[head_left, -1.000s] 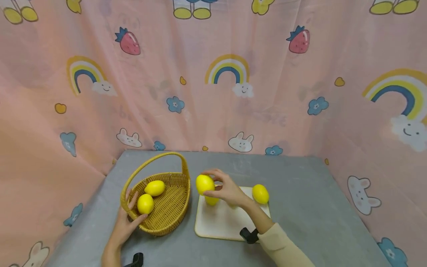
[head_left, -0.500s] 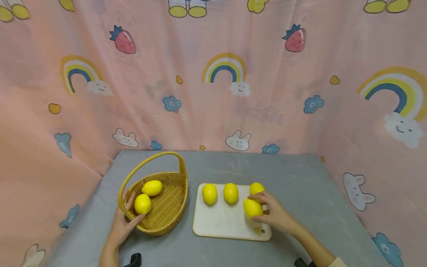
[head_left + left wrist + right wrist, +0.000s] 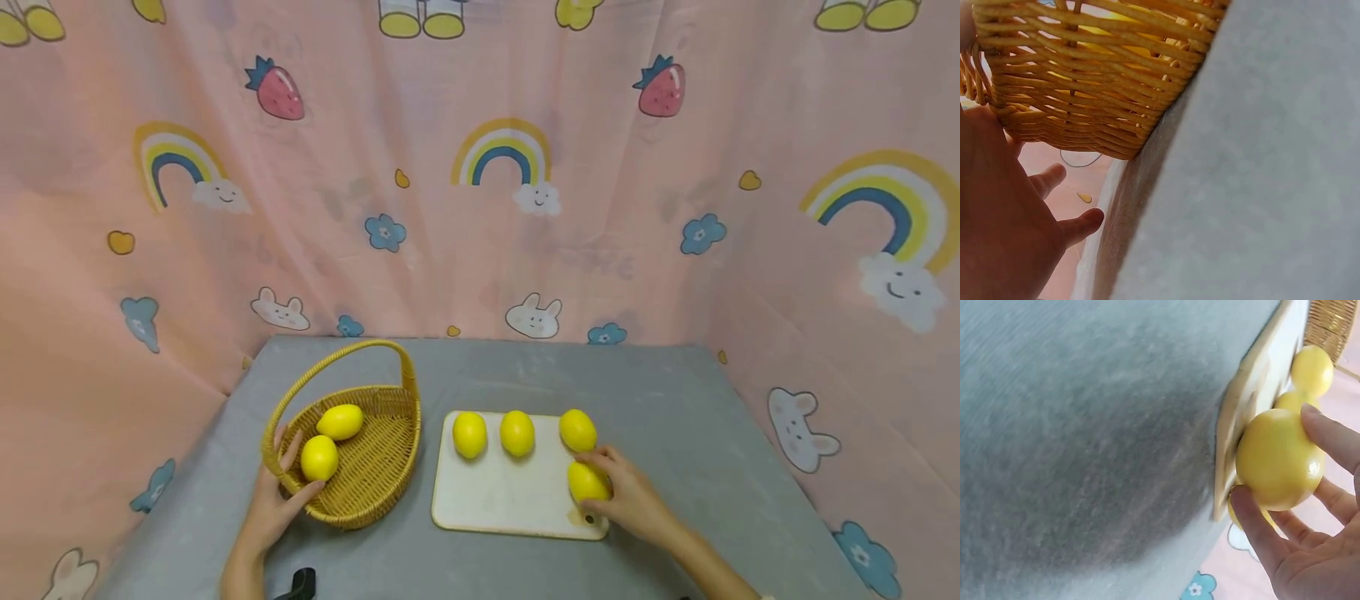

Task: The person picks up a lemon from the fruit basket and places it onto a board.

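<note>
At the lower right of the white cutting board (image 3: 510,500), my right hand (image 3: 633,504) pinches a yellow lemon (image 3: 585,482) between thumb and fingers. The right wrist view shows this lemon (image 3: 1280,459) close up, resting at the board's edge. Three other lemons lie in a row along the far side: a left one (image 3: 469,435), a middle one (image 3: 517,433) and a right one (image 3: 578,430). To the left, my left hand (image 3: 273,500) grips the rim of a wicker basket (image 3: 382,475), thumb over its near edge. Two lemons sit inside, one behind (image 3: 341,422) and one nearer (image 3: 319,458).
A grey cloth-covered table (image 3: 637,392) bears the basket and board. The basket's tall arched handle (image 3: 322,367) rises above its opening. A pink patterned curtain (image 3: 427,275) closes off the back and both sides.
My right hand has carried a lemon from the board's far left over to its lower right and lowered it onto the board. The left hand stays at the basket.
</note>
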Demonstrator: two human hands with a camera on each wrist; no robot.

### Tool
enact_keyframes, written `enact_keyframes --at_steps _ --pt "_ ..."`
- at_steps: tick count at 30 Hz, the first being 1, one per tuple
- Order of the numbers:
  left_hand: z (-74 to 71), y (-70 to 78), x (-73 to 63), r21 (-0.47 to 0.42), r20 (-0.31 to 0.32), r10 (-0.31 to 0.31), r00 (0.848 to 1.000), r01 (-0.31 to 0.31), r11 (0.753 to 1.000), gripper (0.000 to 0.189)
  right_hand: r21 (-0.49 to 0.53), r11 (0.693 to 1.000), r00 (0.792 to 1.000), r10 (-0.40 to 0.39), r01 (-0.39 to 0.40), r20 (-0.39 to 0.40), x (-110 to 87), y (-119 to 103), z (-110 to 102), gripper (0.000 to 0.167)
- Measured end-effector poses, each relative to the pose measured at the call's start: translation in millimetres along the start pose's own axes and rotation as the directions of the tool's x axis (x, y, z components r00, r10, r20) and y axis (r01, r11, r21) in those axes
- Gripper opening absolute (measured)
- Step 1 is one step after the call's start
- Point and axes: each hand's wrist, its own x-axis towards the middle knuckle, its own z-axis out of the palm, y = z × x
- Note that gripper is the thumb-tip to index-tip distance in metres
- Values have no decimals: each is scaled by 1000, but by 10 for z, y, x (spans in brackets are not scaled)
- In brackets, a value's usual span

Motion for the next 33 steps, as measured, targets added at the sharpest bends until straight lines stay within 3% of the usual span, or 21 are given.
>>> enact_keyframes --at_steps 6,17,22,28,33 --pt "7 -4 5 -43 14 -3 1000 3 999 81 -84 996 1000 -2 3 6 -8 -30 -9 60" --pt "-1 -22 16 -28 2 22 1000 -22 999 82 -162 986 998 -44 50 38 18 -12 -70 61" --pt "-9 -27 17 -17 2 15 1000 -15 1000 82 -114 992 996 -54 62 70 37 6 -168 62" --pt "-18 -9 10 -5 -4 14 1000 -14 1000 81 -235 972 1000 -14 15 5 213 -197 -301 59" --pt "-17 -19 23 -5 2 8 1000 -8 1000 83 -281 957 995 -85 69 -44 492 -489 -241 44"
